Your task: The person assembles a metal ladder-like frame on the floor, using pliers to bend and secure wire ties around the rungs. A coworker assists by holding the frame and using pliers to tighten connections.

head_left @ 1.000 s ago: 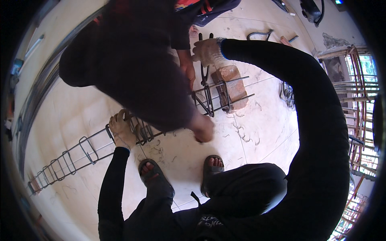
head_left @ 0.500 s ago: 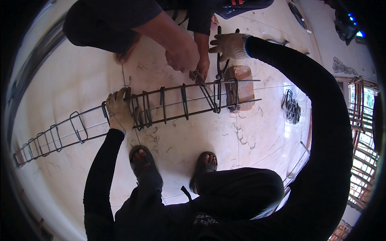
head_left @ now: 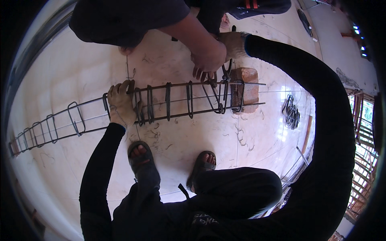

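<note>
A long rebar cage [head_left: 168,101], made of thin bars with square stirrups, lies across the floor in front of me. My left hand [head_left: 122,103], in a pale work glove, is closed round the cage's bars and a stirrup left of its middle. At the cage's right end my gloved right hand [head_left: 234,45] grips the handles of a pair of pincers [head_left: 227,72], whose jaws meet the top bar by a stirrup. A co-worker's bare hand [head_left: 209,56] overlaps my right fingers, hiding part of them. That person's fingertips reach a slanted stirrup [head_left: 213,98].
A reddish brick [head_left: 250,89] props the cage's right end. To the right lies a bundle of dark wire [head_left: 290,112]. Wire scraps litter the tiles. My sandalled feet [head_left: 140,158] stand just below the cage; the co-worker crouches opposite.
My right fingers, spread over the pincers' handles before, are now closed round them. The co-worker's hand has come right, beside mine. My left hand keeps its hold on the cage.
</note>
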`<state>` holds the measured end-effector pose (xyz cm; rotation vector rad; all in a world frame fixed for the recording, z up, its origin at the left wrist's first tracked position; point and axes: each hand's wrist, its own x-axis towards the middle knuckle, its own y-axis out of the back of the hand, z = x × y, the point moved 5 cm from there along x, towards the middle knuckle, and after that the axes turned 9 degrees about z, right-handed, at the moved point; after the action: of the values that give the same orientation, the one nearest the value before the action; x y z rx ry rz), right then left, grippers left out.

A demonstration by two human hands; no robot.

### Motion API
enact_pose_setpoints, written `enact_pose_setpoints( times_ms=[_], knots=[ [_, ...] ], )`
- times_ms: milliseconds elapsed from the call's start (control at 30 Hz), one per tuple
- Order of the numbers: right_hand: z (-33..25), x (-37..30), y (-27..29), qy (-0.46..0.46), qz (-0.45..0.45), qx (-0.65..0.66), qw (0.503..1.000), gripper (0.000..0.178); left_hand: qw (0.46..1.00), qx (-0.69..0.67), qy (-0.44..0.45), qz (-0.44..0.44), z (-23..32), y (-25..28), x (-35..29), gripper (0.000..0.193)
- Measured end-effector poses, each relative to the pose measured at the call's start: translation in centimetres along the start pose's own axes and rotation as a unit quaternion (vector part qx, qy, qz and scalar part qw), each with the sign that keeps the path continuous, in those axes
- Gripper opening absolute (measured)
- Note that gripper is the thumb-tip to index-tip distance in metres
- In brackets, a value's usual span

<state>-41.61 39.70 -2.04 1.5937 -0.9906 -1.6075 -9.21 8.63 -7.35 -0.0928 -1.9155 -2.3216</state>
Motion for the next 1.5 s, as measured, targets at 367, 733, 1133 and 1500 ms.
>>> enact_pose_setpoints(
  times_ms=[367,733,1133,1500],
  knots=[
    [-1.0,6.5,-2.3,0.119,-0.143,-0.092,0.978,0.039,1.0,0.007,0.012,0.003,-0.6,0.3,-0.8,0.076],
    [-5.2,6.2,2.0,0.212,-0.046,-0.146,0.965,0.012,0.999,0.001,0.007,0.037,-1.0,0.3,-1.3,0.075],
    [-7.6,2.1,4.7,0.161,-0.084,-0.232,0.956,0.009,0.999,0.049,0.004,0.009,-0.9,-0.6,-1.1,0.072],
    [-8.8,-4.0,4.4,-0.074,-0.045,-0.213,0.973,0.008,0.999,0.045,0.004,-0.016,-0.7,-0.3,-0.6,0.078]
  ],
)
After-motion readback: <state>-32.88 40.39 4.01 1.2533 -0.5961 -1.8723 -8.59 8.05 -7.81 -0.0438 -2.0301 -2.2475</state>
